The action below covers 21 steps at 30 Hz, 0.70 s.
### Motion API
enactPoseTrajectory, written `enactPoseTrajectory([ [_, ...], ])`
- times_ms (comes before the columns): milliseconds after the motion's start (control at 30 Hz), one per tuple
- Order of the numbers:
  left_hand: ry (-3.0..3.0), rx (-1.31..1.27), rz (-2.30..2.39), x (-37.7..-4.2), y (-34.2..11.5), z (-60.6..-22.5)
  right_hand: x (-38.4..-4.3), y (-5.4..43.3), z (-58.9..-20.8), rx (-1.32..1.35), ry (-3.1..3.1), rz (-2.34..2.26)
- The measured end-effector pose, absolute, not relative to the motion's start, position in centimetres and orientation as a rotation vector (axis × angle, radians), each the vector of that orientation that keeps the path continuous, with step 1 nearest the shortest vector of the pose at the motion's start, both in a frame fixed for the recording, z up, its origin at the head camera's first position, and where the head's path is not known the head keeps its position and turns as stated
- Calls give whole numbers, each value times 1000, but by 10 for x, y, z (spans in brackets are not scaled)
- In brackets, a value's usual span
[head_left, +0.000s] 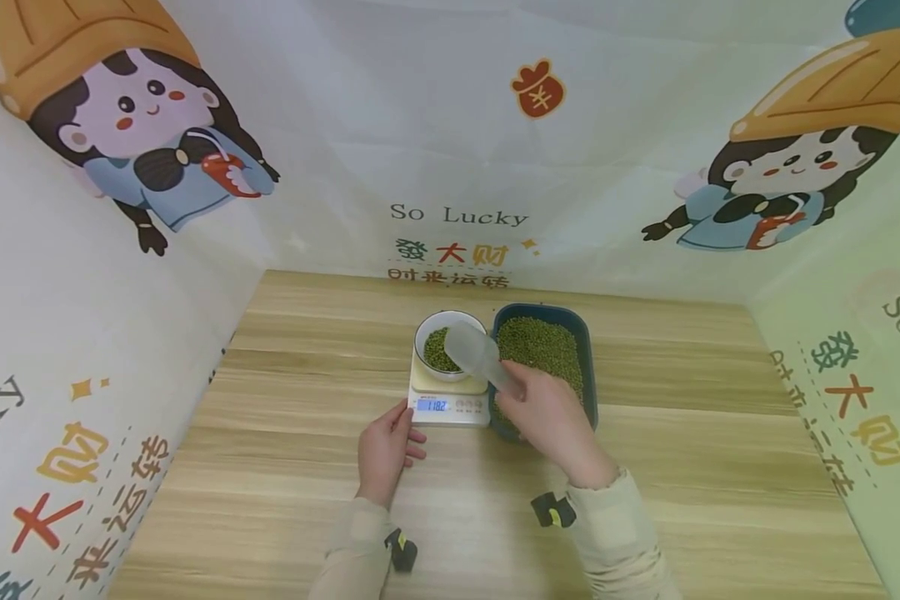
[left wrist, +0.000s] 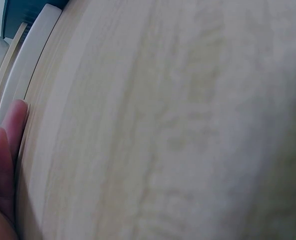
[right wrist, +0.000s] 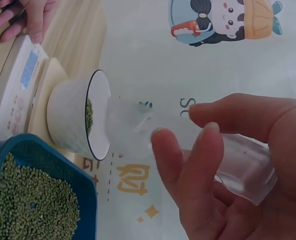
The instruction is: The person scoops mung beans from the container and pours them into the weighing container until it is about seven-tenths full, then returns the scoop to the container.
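My right hand (head_left: 551, 412) holds a translucent plastic scoop (head_left: 471, 348) by its handle, thumb and fingers around it. The scoop's head is over the rim of a white bowl (right wrist: 68, 112) with a dark edge, partly filled with green mung beans (head_left: 438, 350). The bowl stands on a kitchen scale (head_left: 450, 408) whose lit display reads about 118.2. At the scale's front left corner, my left hand (head_left: 385, 450) touches its edge, fingers (left wrist: 14, 122) loosely extended. Right of the scale, a dark blue bin (right wrist: 88, 200) holds many more mung beans, partly covered by my right hand.
A wood-grain table (head_left: 285, 400) carries everything. Printed cloth (head_left: 450, 150) with cartoon figures and lettering walls it at the back and sides. Dark straps sit at both sleeves (head_left: 618, 533). A few loose beans lie behind the bin.
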State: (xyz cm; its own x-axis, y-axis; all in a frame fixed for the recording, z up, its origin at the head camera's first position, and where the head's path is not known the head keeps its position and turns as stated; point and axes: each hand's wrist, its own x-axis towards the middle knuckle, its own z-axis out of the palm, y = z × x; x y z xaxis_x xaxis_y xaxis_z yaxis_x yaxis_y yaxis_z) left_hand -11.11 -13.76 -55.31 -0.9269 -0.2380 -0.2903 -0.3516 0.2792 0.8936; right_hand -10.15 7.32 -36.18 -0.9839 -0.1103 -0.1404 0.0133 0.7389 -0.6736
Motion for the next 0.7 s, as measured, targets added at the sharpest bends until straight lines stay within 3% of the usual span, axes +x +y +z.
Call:
enactPoseTrajectory([
  [333,2432,-562,1732,-111,-137,-551,-100,121,-360,11,2815,-1212],
  [700,2440,-560,1726,-111,-135,-551,-110,179,-324,-235,2787,-640],
])
